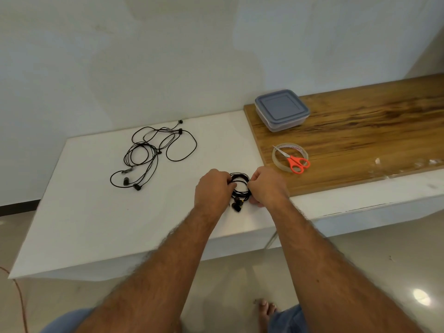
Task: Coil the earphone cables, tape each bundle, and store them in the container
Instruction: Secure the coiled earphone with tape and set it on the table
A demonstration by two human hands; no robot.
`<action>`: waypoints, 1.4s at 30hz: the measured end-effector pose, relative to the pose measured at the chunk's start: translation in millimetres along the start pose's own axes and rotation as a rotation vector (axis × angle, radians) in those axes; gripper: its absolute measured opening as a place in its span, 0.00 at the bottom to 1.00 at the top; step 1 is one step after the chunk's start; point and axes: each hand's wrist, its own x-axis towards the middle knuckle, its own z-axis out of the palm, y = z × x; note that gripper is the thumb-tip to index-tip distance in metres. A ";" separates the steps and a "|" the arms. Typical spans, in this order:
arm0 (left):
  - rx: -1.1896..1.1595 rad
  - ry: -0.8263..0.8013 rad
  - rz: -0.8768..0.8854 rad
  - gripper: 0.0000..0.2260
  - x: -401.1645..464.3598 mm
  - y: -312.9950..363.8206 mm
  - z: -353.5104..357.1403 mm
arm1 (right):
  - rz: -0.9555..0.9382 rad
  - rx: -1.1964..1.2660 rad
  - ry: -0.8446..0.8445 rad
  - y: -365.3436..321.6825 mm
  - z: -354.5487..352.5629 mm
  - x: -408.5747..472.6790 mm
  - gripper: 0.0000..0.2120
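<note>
A coiled black earphone bundle (240, 187) lies on the white table (96, 212) between my hands. My left hand (212, 186) grips the coil's left side with curled fingers. My right hand (266, 186) pinches its right side. The bundle's earbuds (236, 205) hang at the near edge of the coil. Loose, tangled black earphones (153, 152) lie farther back to the left. A clear container with a grey-blue lid (281, 109), closed, stands at the back on the wooden board (372, 131). A clear tape roll (278, 158) lies on the board.
Orange-handled scissors (296, 163) rest across the tape roll. Small clear tape pieces (408, 163) stick along the board's near right edge. The wall rises right behind the table. My bare foot (265, 308) shows on the tiled floor below.
</note>
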 end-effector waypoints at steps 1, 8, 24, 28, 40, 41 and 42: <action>0.028 0.001 0.004 0.10 -0.7 1.0 -0.2 | -0.002 -0.005 -0.001 -0.5 -0.1 -0.3 0.06; 0.041 0.046 0.048 0.11 -4.6 5.6 -1.3 | -0.021 -0.045 0.004 0.6 -0.6 -1.3 0.08; 0.028 -0.002 0.050 0.12 2.4 2.5 6.5 | -0.013 -0.080 -0.017 -3.7 -0.4 -3.5 0.11; 0.009 -0.028 0.036 0.11 1.5 4.0 6.2 | -0.009 -0.055 -0.012 -3.6 0.4 -4.1 0.11; 0.052 -0.061 0.040 0.10 1.6 6.2 3.6 | 0.007 -0.048 0.001 -5.9 -2.6 -6.0 0.11; 0.058 -0.064 0.038 0.10 1.7 6.5 3.4 | 0.001 -0.051 0.005 -6.1 -2.7 -6.7 0.11; 0.064 -0.066 0.038 0.10 1.7 6.7 3.3 | -0.008 -0.051 0.008 -6.4 -2.8 -7.2 0.11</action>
